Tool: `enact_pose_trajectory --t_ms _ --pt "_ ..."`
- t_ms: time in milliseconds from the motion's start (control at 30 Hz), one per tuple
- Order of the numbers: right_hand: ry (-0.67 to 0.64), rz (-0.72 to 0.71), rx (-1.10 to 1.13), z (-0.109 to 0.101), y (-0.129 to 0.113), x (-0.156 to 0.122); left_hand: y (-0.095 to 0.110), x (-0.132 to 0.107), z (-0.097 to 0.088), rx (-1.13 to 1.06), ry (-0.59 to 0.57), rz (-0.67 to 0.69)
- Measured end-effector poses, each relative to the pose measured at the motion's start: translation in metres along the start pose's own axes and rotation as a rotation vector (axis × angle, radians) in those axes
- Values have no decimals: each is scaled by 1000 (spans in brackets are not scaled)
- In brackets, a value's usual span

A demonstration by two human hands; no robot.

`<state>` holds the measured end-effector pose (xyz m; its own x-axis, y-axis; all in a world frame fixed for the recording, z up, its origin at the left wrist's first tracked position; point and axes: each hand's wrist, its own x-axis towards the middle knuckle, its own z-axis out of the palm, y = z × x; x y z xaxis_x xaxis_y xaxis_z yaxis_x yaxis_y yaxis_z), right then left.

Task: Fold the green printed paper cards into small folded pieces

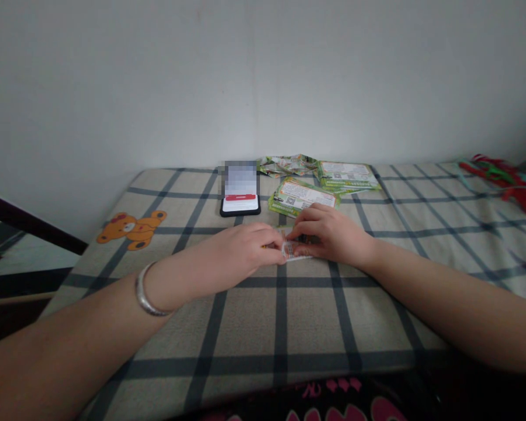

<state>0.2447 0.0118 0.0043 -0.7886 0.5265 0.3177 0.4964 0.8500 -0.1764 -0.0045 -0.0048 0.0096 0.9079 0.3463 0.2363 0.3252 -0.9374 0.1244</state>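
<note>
A small printed card (290,251) with white and orange patches lies low over the checked cloth, mostly covered by my fingers. My left hand (252,245) pinches its left side, thumb below and fingers curled above. From the other side my right hand (331,233) bends over the card, with thumb and fingertips closed on it. Just beyond the right fingers is a stack of green and white printed cards (300,194).
A phone (241,203) with a lit screen lies behind my left hand. Crumpled green wrapping (287,166) and a second card stack (348,174) sit by the wall. A bear picture (131,229) is at left, red and green fabric (515,187) at far right.
</note>
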Motion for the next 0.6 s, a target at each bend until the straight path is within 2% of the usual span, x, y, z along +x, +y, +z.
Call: enact_pose_trajectory --t_ms 267,600 --pt "2 3 0 1 2 0 6 -2 -10 23 -97 -4" --pt "-2 -21 30 -4 0 -1 18 -2 -16 84 -111 -56"
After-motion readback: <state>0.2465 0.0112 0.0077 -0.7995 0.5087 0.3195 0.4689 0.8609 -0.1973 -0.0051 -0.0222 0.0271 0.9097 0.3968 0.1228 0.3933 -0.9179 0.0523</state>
